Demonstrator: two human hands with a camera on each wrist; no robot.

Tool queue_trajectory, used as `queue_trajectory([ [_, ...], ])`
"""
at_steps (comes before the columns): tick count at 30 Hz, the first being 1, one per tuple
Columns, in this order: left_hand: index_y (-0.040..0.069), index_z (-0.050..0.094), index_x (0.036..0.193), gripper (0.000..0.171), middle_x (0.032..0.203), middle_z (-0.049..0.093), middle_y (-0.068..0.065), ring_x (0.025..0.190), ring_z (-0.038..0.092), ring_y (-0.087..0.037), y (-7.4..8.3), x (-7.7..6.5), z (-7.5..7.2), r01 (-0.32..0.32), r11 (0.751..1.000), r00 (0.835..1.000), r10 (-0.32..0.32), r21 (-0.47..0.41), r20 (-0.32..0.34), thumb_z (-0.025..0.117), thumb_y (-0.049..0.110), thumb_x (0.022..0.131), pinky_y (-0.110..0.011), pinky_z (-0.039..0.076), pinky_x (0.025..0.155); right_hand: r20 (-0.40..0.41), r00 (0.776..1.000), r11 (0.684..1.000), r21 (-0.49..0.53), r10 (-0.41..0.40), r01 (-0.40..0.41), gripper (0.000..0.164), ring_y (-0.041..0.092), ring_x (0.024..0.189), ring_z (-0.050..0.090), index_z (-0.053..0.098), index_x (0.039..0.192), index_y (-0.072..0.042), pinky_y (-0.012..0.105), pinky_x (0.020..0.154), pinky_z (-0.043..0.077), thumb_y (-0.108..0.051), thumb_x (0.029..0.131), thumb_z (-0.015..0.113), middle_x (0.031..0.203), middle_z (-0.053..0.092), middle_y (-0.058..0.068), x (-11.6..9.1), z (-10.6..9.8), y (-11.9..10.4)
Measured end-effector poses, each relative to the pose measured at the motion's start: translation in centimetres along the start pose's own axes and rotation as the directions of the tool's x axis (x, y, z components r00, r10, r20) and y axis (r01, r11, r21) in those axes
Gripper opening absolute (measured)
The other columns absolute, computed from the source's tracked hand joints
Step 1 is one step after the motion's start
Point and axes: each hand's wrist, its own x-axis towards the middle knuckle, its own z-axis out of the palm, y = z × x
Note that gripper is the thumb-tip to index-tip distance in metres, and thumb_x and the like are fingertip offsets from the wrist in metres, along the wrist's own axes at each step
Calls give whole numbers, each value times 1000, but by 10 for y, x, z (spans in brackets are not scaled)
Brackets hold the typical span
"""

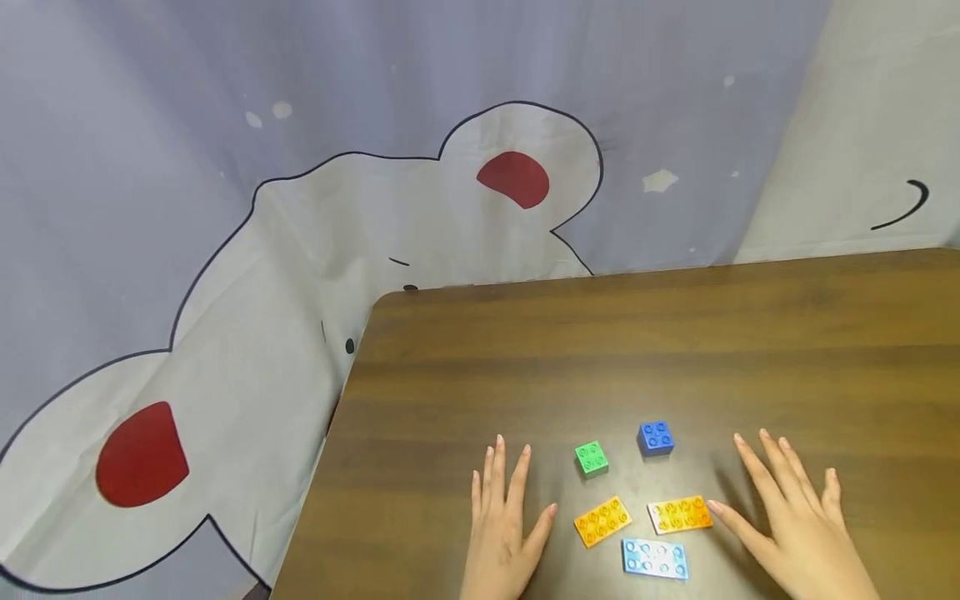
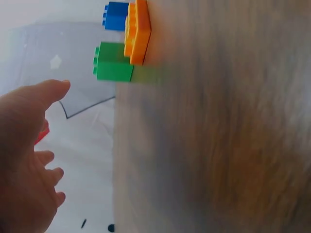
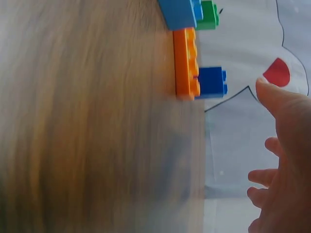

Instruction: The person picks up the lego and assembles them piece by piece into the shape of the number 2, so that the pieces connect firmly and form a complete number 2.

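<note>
Between the two hands, several toy building bricks lie apart on a wooden table. A small green brick (image 1: 592, 459) and a small blue brick (image 1: 656, 438) sit farthest from the person. Nearer are two longer orange-yellow bricks, the left one (image 1: 603, 522) tilted and the right one (image 1: 679, 515) almost level, with a light blue brick (image 1: 655, 558) closest. My left hand (image 1: 499, 533) is held with straight fingers left of the bricks, holding nothing. My right hand (image 1: 798, 521) spreads its fingers on the other side, its thumb tip close to the right orange-yellow brick, also holding nothing.
The brown table (image 1: 465, 358) has its left edge and far edge against a hanging cloth (image 1: 300, 242). Printed on the cloth are white bear shapes with red ears on a grey-blue ground.
</note>
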Motion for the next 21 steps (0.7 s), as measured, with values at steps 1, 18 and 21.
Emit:
queue_trajectory([
  [1,21,26,148,74,154,15,-13,139,21,-34,2,0,0,-9,1000,1000,9,-2,-2,62,40,86,-53,16,111,-7,1000,1000,9,-5,5,84,26,143,-2,17,150,-18,62,102,-18,-42,85,64,154,14,17,2,0,-2],
  [18,15,65,113,43,118,59,3,111,53,-11,34,-4,24,-509,851,857,486,-129,-171,76,35,76,-29,39,97,-63,989,985,101,-135,141,64,32,138,23,41,140,-13,62,108,-4,-22,83,69,140,39,22,5,10,-22],
  [21,16,64,116,43,116,58,5,108,53,-7,39,-6,30,-538,829,843,528,-151,-101,73,36,79,-22,38,95,-61,985,980,106,-162,168,62,31,137,26,46,136,-12,60,109,-1,-20,81,71,137,42,21,5,12,-23],
])
